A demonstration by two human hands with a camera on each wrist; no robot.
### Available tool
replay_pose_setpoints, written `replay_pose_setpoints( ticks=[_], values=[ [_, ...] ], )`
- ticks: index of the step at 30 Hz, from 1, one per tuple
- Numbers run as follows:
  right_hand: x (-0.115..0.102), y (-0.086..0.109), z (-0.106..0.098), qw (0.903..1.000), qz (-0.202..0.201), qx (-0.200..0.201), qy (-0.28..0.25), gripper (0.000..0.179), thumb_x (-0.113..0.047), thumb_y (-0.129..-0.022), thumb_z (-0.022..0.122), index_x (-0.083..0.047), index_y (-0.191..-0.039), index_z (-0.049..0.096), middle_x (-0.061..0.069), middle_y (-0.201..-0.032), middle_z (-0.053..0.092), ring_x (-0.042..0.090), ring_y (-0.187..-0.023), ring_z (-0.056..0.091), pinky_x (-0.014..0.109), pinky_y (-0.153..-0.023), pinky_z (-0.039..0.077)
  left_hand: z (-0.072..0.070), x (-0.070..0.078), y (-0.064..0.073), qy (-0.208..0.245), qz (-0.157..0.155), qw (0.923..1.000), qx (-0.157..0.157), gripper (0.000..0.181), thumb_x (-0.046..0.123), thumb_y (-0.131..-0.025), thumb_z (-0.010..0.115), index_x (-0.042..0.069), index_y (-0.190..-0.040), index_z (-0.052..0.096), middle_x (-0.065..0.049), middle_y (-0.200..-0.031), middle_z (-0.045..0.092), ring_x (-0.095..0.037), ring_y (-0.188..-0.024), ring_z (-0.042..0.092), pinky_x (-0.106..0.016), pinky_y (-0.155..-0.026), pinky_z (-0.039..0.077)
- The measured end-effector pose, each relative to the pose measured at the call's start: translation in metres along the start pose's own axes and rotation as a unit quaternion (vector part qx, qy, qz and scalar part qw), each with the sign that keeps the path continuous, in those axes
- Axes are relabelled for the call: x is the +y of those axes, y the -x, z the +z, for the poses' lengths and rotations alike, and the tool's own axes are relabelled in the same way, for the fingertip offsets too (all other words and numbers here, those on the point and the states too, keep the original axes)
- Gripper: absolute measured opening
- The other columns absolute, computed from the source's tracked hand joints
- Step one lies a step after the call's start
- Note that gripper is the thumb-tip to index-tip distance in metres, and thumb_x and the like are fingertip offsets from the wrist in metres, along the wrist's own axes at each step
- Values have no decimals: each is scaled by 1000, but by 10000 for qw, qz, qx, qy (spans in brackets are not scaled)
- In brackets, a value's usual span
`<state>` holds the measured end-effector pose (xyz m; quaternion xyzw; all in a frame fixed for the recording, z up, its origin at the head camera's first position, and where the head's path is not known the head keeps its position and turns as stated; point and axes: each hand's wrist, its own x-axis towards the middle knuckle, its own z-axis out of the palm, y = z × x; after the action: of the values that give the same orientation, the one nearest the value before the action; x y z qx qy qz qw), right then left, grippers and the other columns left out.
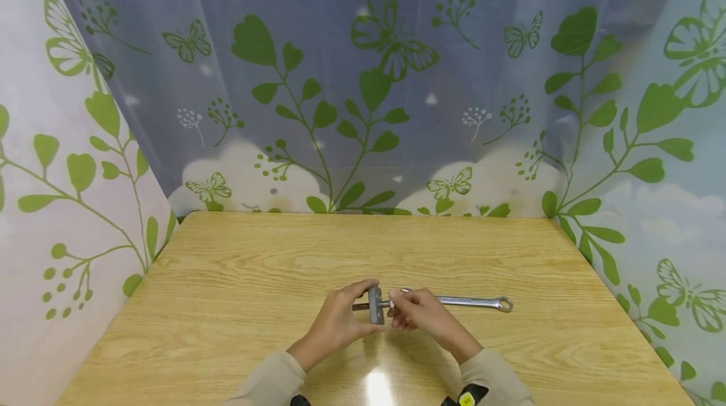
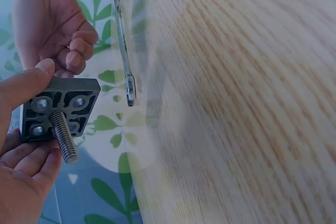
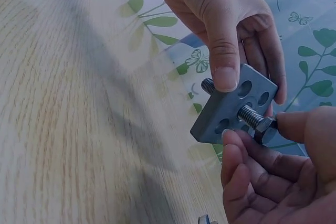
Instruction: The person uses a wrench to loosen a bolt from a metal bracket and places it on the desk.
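Observation:
My left hand (image 1: 338, 321) grips a grey square plate (image 3: 209, 116) by its edges, thumb on one side and fingers on the opposite side. The plate has round holes near its corners, and its ribbed face shows in the left wrist view. A threaded bolt (image 2: 64, 139) passes through its middle and sticks out on both sides. My right hand (image 1: 426, 314) pinches the bolt's hex-shaped end (image 3: 266, 128) between thumb and fingers, which partly cover it. Behind the right hand lies a long steel wrench (image 1: 473, 301) with a ring end; the hand hides part of it.
Plate and hands are above a wood-grain table (image 1: 238, 267). A curtain (image 1: 317, 78) printed with leaves and butterflies hangs along the table's back edge, with similar cloth at both sides.

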<state>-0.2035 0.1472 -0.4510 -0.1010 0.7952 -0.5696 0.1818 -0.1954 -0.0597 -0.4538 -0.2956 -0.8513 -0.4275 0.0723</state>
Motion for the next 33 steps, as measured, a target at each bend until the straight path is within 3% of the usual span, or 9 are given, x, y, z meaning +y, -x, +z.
replay_pose_setpoints(
  ticks=[7, 13, 20, 23, 28, 33],
  values=[
    [-2, 2, -4, 9985, -496, 137, 165, 27, -19, -91, 67, 2, -108, 66, 8, -92, 66, 17, -81, 61, 35, -73, 56, 0, -1, 1, 86, -8, 10000, -38, 71, 8, -67, 87, -4, -129, 54, -17, -123, 63, -31, -114, 61, -37, -93, 54],
    [2, 0, -6, 9947, -968, 240, 250, 25, -5, -85, 71, 3, -108, 66, 14, -101, 66, 17, -87, 62, 24, -73, 56, 0, -1, 1, -82, -36, 10000, 13, 72, 10, -66, 88, -2, -129, 55, -15, -122, 64, -30, -113, 62, -36, -95, 53],
    [3, -1, -6, 9941, -1021, 246, 273, 24, -4, -85, 71, 3, -108, 66, 13, -99, 66, 17, -86, 62, 24, -73, 56, 1, -1, 0, -115, -67, 9999, 10, 72, 11, -67, 88, -1, -129, 55, -15, -123, 64, -29, -113, 61, -37, -95, 53],
    [3, 0, -6, 9944, -1004, 164, 297, 30, -4, -86, 70, 2, -114, 64, 15, -105, 64, 21, -91, 63, 28, -76, 57, 0, -1, 0, -115, -59, 9999, 6, 71, 10, -67, 88, -1, -129, 55, -15, -123, 64, -29, -113, 61, -37, -95, 53],
    [1, 0, -7, 9964, -773, -127, 309, 40, -18, -93, 65, 1, -126, 57, 17, -112, 62, 27, -98, 62, 38, -83, 56, 0, -1, 0, -91, -37, 9999, 22, 71, 10, -67, 88, -1, -129, 55, -15, -123, 64, -29, -112, 62, -37, -95, 53],
    [0, -2, -6, 9995, -261, -168, 64, 51, -40, -100, 49, 8, -111, 63, 13, -94, 68, 21, -85, 65, 41, -80, 58, 0, -1, 0, -98, 20, 9999, 76, 71, 12, -67, 88, -1, -128, 56, -15, -122, 64, -28, -113, 62, -35, -95, 53]
  ],
)
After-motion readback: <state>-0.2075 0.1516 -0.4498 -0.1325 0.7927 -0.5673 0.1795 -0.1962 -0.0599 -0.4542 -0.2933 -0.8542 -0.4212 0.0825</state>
